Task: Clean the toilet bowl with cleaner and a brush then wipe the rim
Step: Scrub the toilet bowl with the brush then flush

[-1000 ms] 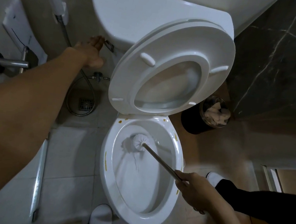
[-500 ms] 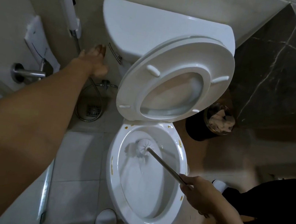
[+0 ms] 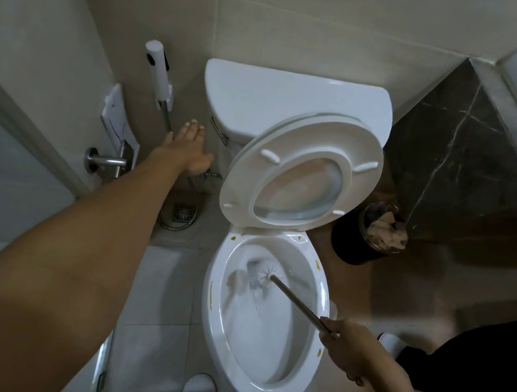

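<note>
The white toilet bowl point(image 3: 307, 376) stands below me with its seat and lid point(image 3: 305, 142) raised against the tank point(image 3: 291, 103). Small brown-yellow spots dot the rim. My right hand point(image 3: 350, 349) grips the metal handle of the toilet brush point(image 3: 260, 275), whose white head rests inside the back of the bowl. My left hand point(image 3: 188, 150) is stretched out flat with fingers extended, just left of the chrome flush lever point(image 3: 219, 131) on the tank's side, holding nothing.
A white bidet sprayer point(image 3: 157, 75) hangs on the wall left of the tank, its hose looping over a floor drain point(image 3: 183, 212). A black waste bin point(image 3: 370, 234) with paper stands right of the bowl. A door handle point(image 3: 104, 160) sticks out at left. Dark marble counter at right.
My left hand has come off the flush lever and drawn slightly back to the left. My head has pulled back, so the toilet looks smaller. The brush stays in the bowl.
</note>
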{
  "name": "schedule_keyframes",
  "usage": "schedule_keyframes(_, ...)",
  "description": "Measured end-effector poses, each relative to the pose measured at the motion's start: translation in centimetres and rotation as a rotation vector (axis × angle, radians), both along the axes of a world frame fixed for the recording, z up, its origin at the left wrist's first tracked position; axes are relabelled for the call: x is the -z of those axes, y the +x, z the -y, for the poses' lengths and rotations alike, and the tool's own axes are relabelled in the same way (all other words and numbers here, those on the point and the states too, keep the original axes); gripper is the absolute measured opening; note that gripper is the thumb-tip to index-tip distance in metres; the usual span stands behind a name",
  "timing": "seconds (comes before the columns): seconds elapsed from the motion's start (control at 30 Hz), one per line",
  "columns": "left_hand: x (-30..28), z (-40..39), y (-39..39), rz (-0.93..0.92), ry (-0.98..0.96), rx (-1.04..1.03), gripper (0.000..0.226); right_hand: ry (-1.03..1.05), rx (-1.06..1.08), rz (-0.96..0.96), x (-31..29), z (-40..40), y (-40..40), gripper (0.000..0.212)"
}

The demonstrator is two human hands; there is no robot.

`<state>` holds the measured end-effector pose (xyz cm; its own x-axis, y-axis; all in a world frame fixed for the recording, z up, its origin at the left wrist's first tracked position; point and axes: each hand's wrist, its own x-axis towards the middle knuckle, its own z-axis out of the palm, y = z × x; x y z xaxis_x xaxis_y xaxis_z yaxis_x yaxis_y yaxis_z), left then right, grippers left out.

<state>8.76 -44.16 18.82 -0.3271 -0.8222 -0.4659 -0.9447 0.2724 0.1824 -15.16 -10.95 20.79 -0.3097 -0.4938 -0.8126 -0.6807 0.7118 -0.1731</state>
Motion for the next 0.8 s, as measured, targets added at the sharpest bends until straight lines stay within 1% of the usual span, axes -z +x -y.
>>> schedule_keyframes(0.13,-4.1,-2.1,-2.2,-0.042,-0.065,0.046,0.071,0.005,-0.020,0.007,-2.2,-1.5,-0.4,0.032)
schedule_keyframes(0.3,-8.1,-3.8,-6.6,-0.062,-0.146,0.125,0.064,0.009,-0.021,0.051,-4.4,-2.9,-1.0,0.034)
schedule_keyframes(0.4,-9.8,-5.2,-9.5,-0.099,-0.188,0.151,0.062,0.005,-0.043,0.071,-5.0,-3.8,-1.8,0.028)
schedule_keyframes(0.47,-10.5,-5.9,-11.5,-0.133,-0.219,0.173,0.064,0.004,-0.042,0.082,-5.2,-4.4,-2.6,0.025)
schedule_keyframes(0.57,-10.9,-6.8,-14.7,-0.146,-0.283,0.236,0.065,-0.010,-0.039,0.109,-5.4,-5.2,-4.5,0.027)
schedule_keyframes(0.7,-10.7,-7.5,-18.6,-0.116,-0.338,0.315,0.067,-0.066,-0.035,0.146,-5.9,-6.5,-6.9,0.031)
schedule_keyframes(0.8,-10.4,-7.5,-21.3,-0.060,-0.344,0.379,0.066,-0.091,-0.002,0.147,-5.9,-7.5,-9.0,0.032)
